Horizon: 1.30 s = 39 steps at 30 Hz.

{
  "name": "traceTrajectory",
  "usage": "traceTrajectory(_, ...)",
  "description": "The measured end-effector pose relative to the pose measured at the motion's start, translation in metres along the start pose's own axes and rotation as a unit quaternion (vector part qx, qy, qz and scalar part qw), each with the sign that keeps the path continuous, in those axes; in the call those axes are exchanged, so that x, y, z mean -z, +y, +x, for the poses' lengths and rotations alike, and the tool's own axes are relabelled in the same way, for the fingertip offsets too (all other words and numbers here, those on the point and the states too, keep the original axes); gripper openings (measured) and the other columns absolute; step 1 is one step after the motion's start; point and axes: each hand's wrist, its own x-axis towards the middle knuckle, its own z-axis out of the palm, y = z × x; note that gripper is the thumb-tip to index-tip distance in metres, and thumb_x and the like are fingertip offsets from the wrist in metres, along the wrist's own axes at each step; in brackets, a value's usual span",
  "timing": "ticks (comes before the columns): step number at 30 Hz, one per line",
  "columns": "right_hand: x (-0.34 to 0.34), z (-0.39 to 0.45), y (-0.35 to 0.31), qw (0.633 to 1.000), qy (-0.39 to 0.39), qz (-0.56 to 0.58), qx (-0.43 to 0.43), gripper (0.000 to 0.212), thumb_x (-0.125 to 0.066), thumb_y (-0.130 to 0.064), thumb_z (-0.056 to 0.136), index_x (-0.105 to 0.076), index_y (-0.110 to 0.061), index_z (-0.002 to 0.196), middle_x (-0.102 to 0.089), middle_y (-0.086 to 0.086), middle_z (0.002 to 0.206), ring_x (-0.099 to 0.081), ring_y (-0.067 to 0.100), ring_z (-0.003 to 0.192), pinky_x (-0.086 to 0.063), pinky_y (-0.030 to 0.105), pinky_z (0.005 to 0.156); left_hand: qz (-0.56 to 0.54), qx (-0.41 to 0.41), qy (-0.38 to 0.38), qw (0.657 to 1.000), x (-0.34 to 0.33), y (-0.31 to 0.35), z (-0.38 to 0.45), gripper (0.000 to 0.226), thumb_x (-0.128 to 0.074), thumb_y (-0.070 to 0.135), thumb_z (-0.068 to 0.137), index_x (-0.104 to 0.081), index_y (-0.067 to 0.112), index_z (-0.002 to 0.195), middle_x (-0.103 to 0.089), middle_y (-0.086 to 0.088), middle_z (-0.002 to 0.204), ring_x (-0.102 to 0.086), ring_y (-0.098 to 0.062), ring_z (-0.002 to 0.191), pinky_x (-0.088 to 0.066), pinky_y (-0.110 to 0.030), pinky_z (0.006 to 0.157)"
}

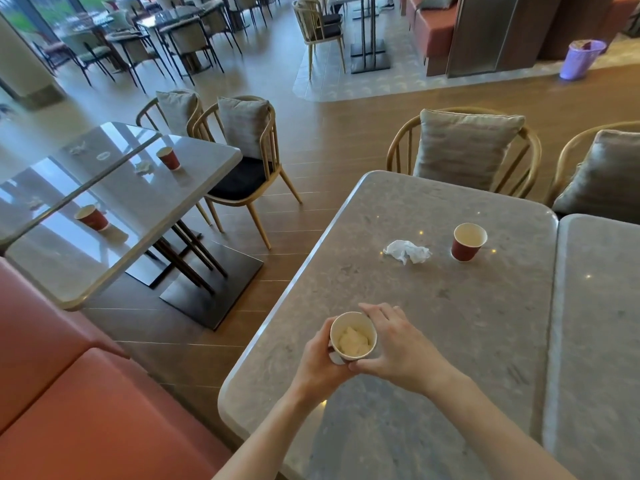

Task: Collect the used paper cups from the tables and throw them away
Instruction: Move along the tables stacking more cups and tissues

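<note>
A paper cup (353,336) with a crumpled tissue inside is held over the near part of the grey table (398,209). My left hand (320,362) wraps its left side, and my right hand (394,344) touches its right side with fingers curved around it. A second red paper cup (468,242) stands upright farther back on the same table, with a crumpled white tissue (408,251) to its left. Two more red cups (169,158) (92,218) stand on the glossy table to the left. A purple waste bin (581,59) stands on the floor at the far right.
Wooden chairs with grey cushions (467,150) (242,150) line the far sides of both tables. A red bench seat (86,393) runs along the near left. A second grey tabletop (599,341) adjoins on the right. Small tissues lie on the left table (143,167).
</note>
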Motion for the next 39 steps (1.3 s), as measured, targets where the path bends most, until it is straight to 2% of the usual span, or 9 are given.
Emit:
traceTrajectory(4, -0.004, 0.005, 0.0, 0.999, 0.007, 0.044, 0.017, 0.094, -0.08, -0.055, 0.068, -0.037, -0.026, 0.146, -0.046, -0.01, 0.136, -0.04, 0.014, 0.122, -0.038, 0.026, 0.105, 0.031, -0.023, -0.028, 0.999, 0.01, 0.001, 0.009, 0.069, -0.097, 0.016, 0.063, -0.062, 0.018, 0.122, -0.071, 0.001, 0.108, -0.068, -0.01, 0.095, -0.053, -0.02, 0.08)
traceTrajectory(10, -0.007, 0.023, -0.007, 0.996, 0.019, 0.087, 0.002, 0.082, -0.083, -0.057, 0.061, -0.046, -0.03, 0.128, -0.05, -0.012, 0.12, -0.047, 0.01, 0.114, -0.044, 0.027, 0.097, 0.032, -0.026, -0.046, 0.998, 0.024, 0.0, 0.023, 0.07, -0.096, 0.027, 0.063, -0.062, 0.026, 0.123, -0.071, 0.002, 0.111, -0.069, -0.014, 0.099, -0.053, -0.022, 0.082)
traceTrajectory(16, -0.019, 0.057, -0.028, 0.995, 0.057, 0.082, -0.025, 0.081, -0.08, -0.06, 0.062, -0.047, -0.029, 0.13, -0.052, -0.013, 0.12, -0.05, 0.009, 0.114, -0.048, 0.033, 0.095, 0.01, -0.016, -0.057, 0.998, 0.055, -0.014, 0.054, 0.069, -0.096, 0.016, 0.063, -0.063, 0.024, 0.123, -0.073, 0.001, 0.111, -0.07, -0.013, 0.1, -0.054, -0.023, 0.084)
traceTrajectory(18, -0.027, 0.074, -0.036, 0.993, 0.075, 0.085, -0.043, 0.082, -0.081, -0.058, 0.063, -0.048, -0.027, 0.131, -0.052, -0.012, 0.122, -0.05, 0.009, 0.115, -0.047, 0.033, 0.097, 0.004, -0.019, -0.074, 0.997, 0.071, -0.02, 0.069, 0.069, -0.097, 0.019, 0.063, -0.063, 0.027, 0.123, -0.072, 0.001, 0.113, -0.07, -0.017, 0.103, -0.054, -0.024, 0.085)
traceTrajectory(21, -0.045, 0.108, -0.052, 0.989, 0.096, 0.09, -0.069, 0.082, -0.083, -0.054, 0.064, -0.049, -0.024, 0.132, -0.052, -0.01, 0.123, -0.05, 0.01, 0.116, -0.045, 0.03, 0.099, 0.0, -0.03, -0.102, 0.994, 0.102, -0.034, 0.098, 0.068, -0.096, 0.028, 0.064, -0.062, 0.037, 0.122, -0.071, 0.009, 0.117, -0.068, -0.012, 0.107, -0.052, -0.018, 0.086)
traceTrajectory(27, -0.092, 0.198, -0.101, 0.97, 0.143, 0.101, -0.168, 0.082, -0.085, -0.049, 0.065, -0.047, -0.026, 0.134, -0.05, -0.011, 0.126, -0.048, 0.009, 0.12, -0.043, 0.027, 0.101, -0.008, -0.038, -0.178, 0.983, 0.187, -0.077, 0.173, 0.065, -0.091, 0.034, 0.063, -0.061, 0.045, 0.118, -0.071, 0.008, 0.114, -0.066, -0.02, 0.108, -0.056, -0.04, 0.092)
traceTrajectory(31, -0.112, 0.231, -0.146, 0.946, 0.188, 0.101, -0.245, 0.087, -0.086, -0.045, 0.067, -0.043, -0.024, 0.14, -0.049, -0.007, 0.134, -0.049, 0.012, 0.122, -0.041, 0.025, 0.099, -0.007, -0.032, -0.259, 0.965, 0.24, -0.075, 0.2, 0.069, -0.082, 0.033, 0.06, -0.061, 0.027, 0.125, -0.069, -0.001, 0.121, -0.065, -0.019, 0.113, -0.054, -0.028, 0.091)
traceTrajectory(35, -0.12, 0.252, -0.183, 0.924, 0.238, 0.108, -0.28, 0.091, -0.085, -0.045, 0.068, -0.039, -0.025, 0.144, -0.048, -0.008, 0.138, -0.048, 0.01, 0.124, -0.04, 0.021, 0.098, -0.006, -0.037, -0.328, 0.944, 0.279, -0.059, 0.224, 0.068, -0.085, -0.002, 0.067, -0.06, 0.021, 0.126, -0.068, -0.004, 0.122, -0.065, -0.02, 0.111, -0.053, -0.032, 0.092)
traceTrajectory(39, -0.105, 0.268, -0.207, 0.895, 0.299, 0.158, -0.291, 0.091, -0.084, -0.048, 0.064, -0.039, -0.032, 0.142, -0.053, -0.016, 0.13, -0.048, -0.011, 0.113, -0.033, 0.001, 0.089, -0.04, -0.038, -0.373, 0.926, 0.299, -0.034, 0.244, 0.062, -0.085, -0.002, 0.068, -0.06, 0.022, 0.121, -0.075, 0.011, 0.105, -0.07, 0.002, 0.093, -0.053, -0.011, 0.074)
